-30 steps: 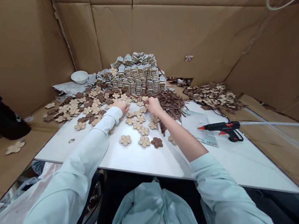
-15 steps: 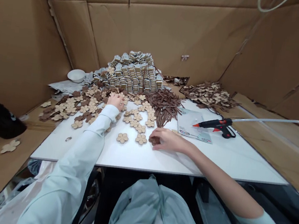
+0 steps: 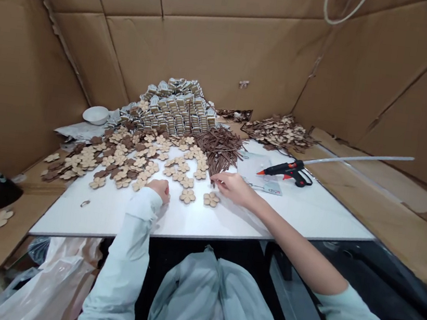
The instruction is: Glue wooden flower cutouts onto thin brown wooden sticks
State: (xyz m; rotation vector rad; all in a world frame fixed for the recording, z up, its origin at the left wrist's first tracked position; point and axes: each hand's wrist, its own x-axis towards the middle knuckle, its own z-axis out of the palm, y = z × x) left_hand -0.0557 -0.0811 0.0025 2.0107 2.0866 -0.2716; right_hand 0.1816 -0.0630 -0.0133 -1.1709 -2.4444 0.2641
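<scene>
On the white board (image 3: 106,216), my left hand (image 3: 159,189) is closed near the front, left of two tan flower pieces; what it holds, if anything, is hidden. My right hand (image 3: 229,187) has its fingertips pinched at the lower end of the brown strip pile (image 3: 221,148). One flower (image 3: 187,195) lies between my hands, and another flower (image 3: 211,199) lies just below my right fingertips. More tan flowers form a loose group beyond them. A heap of tan and brown flowers (image 3: 119,155) spreads across the left.
A black glue gun (image 3: 288,171) lies at the right by a clear packet (image 3: 268,187). Stacked silver-edged pieces (image 3: 173,110) stand at the back. A white bowl (image 3: 95,115) sits back left, another flower pile (image 3: 280,131) back right. Cardboard walls (image 3: 229,41) surround the board.
My left hand has drawn back from the flower heap toward the front edge. My right hand has moved from a dark flower up to the strips. The view has shifted.
</scene>
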